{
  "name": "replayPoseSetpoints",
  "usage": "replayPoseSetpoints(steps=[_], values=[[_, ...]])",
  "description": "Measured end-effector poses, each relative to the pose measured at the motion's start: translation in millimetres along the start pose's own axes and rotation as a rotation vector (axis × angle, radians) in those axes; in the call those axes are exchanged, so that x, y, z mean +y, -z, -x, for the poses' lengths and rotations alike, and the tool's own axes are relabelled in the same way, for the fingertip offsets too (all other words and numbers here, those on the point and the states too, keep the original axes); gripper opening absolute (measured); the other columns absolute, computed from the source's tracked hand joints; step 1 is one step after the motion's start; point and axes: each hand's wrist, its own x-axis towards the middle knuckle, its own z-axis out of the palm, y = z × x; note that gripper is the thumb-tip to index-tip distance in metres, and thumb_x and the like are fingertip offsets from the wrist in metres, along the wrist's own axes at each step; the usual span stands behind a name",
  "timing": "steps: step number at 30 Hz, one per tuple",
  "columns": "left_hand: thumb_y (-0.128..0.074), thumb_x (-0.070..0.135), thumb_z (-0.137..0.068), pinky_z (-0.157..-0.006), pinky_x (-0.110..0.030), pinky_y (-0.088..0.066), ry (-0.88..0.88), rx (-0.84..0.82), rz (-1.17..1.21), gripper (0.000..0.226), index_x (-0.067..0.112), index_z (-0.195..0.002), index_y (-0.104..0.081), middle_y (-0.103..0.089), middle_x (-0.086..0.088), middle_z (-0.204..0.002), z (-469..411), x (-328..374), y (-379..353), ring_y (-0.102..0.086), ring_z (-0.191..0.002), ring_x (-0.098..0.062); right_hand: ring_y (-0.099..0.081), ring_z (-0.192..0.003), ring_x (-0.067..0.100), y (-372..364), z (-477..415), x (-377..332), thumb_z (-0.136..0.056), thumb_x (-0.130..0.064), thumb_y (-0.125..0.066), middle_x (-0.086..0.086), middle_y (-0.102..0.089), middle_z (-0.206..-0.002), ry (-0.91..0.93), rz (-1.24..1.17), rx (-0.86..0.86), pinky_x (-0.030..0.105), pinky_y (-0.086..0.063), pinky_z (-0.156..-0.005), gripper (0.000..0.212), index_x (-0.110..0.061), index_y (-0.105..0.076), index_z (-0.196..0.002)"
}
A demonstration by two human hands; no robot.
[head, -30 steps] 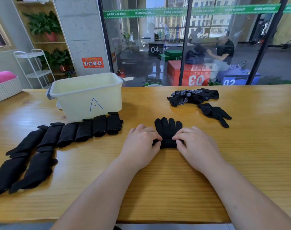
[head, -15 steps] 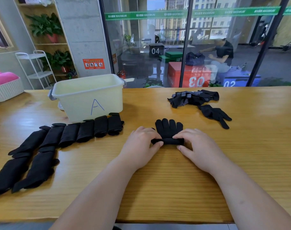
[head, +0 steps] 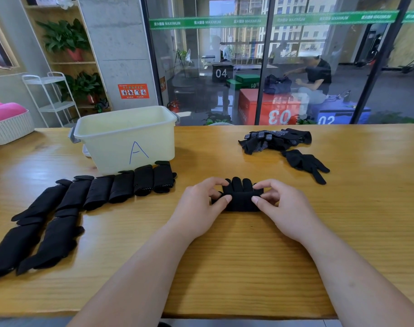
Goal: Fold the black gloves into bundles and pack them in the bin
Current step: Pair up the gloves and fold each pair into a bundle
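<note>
Pinching half-rolled black glove [head: 240, 204] btwn left hand [head: 198, 207] & right hand [head: 283, 208], thumbs + fingertips [head: 219, 183] curled on roll's ends, on table [head: 236, 267]. Bin [head: 111, 153] up-left of grip; folded bundles [head: 121, 188] further left; loose gloves [head: 275, 140] up-right.
</note>
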Motion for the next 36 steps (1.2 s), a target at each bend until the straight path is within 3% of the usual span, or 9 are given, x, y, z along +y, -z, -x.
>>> replayPoseSetpoints(steps=[3,6,10,15,20,23,28,32,36], values=[[-0.068,0.044,-0.101,-0.08,-0.014,-0.044,0.004,0.006,0.003,0.027,0.046,-0.128,-0.066,-0.072,0.019,-0.097,-1,0,-3,-0.063,-0.097,0.002,-0.064,-0.08,-0.002,-4,0,-1,-0.096,-0.041,-0.076,-0.02,-0.074,-0.09,0.007,0.023,0.058,0.022,-0.046,-0.07,0.024,-0.045,-0.064,-0.116],[-0.07,0.039,-0.1,-0.085,-0.02,-0.047,-0.031,0.027,-0.052,0.022,0.042,-0.122,-0.07,-0.065,0.021,-0.108,-2,-2,-7,-0.06,-0.103,0.0,-0.061,-0.077,0.001,-7,1,-3,-0.094,-0.039,-0.077,-0.02,-0.063,-0.101,0.077,0.175,0.117,0.021,-0.048,-0.068,0.025,-0.046,-0.064,-0.113],[-0.073,0.035,-0.099,-0.084,-0.029,-0.055,-0.084,0.06,-0.116,0.015,0.039,-0.114,-0.073,-0.055,0.024,-0.114,-5,-6,-10,-0.061,-0.1,-0.003,-0.056,-0.088,-0.001,-9,1,-5,-0.097,-0.032,-0.073,-0.026,-0.054,-0.112,0.18,0.342,0.159,0.022,-0.048,-0.071,0.015,-0.043,-0.073,-0.108],[-0.062,0.031,-0.105,-0.098,-0.039,-0.051,-0.165,0.087,-0.277,0.021,0.03,-0.117,-0.079,-0.065,0.021,-0.119,-7,-8,-11,-0.055,-0.106,-0.008,-0.047,-0.11,0.0,-13,1,-8,-0.101,-0.024,-0.057,-0.03,-0.064,-0.122,0.193,0.555,0.124,0.025,-0.053,-0.081,0.03,-0.038,-0.078,-0.118],[-0.055,0.055,-0.105,-0.102,-0.037,-0.046,-0.18,-0.013,-0.431,0.041,0.03,-0.133,-0.072,-0.065,0.021,-0.132,-2,-1,-6,-0.05,-0.117,-0.009,-0.05,-0.113,0.003,-13,3,-14,-0.101,-0.031,-0.049,-0.029,-0.066,-0.13,0.174,0.639,0.065,0.027,-0.053,-0.087,0.038,-0.037,-0.074,-0.129],[-0.059,0.059,-0.101,-0.103,-0.035,-0.044,-0.18,-0.059,-0.467,0.05,0.031,-0.141,-0.066,-0.061,0.022,-0.138,-1,1,-5,-0.048,-0.122,-0.01,-0.05,-0.115,0.002,-9,5,-16,-0.1,-0.038,-0.05,-0.029,-0.064,-0.134,0.163,0.629,0.025,0.024,-0.05,-0.087,0.04,-0.038,-0.07,-0.136],[-0.065,0.043,-0.103,-0.108,-0.038,-0.046,-0.155,-0.078,-0.375,0.045,0.029,-0.146,-0.065,-0.059,0.02,-0.139,-1,-4,-3,-0.047,-0.121,-0.01,-0.049,-0.116,0.0,-3,8,-14,-0.096,-0.044,-0.06,-0.029,-0.061,-0.135,0.152,0.587,-0.024,0.022,-0.046,-0.084,0.046,-0.044,-0.06,-0.142],[-0.062,0.04,-0.106,-0.109,-0.04,-0.046,-0.123,-0.088,-0.288,0.039,0.031,-0.144,-0.066,-0.058,0.022,-0.134,-1,-6,-1,-0.048,-0.12,-0.009,-0.051,-0.109,-0.001,0,6,-9,-0.098,-0.04,-0.069,-0.025,-0.06,-0.12,0.097,0.449,-0.009,0.023,-0.044,-0.088,0.044,-0.048,-0.06,-0.14],[-0.057,0.043,-0.108,-0.101,-0.034,-0.047,-0.088,-0.068,-0.212,0.036,0.039,-0.143,-0.062,-0.059,0.025,-0.114,1,-2,3,-0.048,-0.106,-0.004,-0.058,-0.115,0.0,1,4,-4,-0.099,-0.04,-0.069,-0.025,-0.066,-0.121,0.053,0.238,-0.009,0.025,-0.045,-0.095,0.041,-0.05,-0.059,-0.138]])
